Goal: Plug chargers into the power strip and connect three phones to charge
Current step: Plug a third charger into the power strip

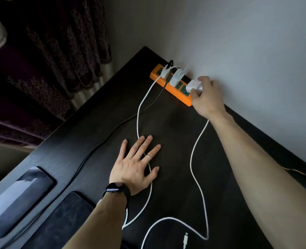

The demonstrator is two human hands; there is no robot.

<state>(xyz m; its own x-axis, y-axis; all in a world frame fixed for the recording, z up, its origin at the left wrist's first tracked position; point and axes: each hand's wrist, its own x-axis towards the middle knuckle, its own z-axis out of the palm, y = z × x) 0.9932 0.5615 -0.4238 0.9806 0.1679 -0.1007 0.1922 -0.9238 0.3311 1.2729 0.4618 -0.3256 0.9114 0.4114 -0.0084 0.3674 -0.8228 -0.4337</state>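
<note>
Left hand lies flat, fingers released; right fingers grasp charger at strip's end.

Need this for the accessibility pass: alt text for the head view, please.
A person's right hand grips a white charger at an orange power strip by the wall, where two chargers already sit. The left hand lies flat on the dark table over a white cable; two phones lie at lower left.
</note>
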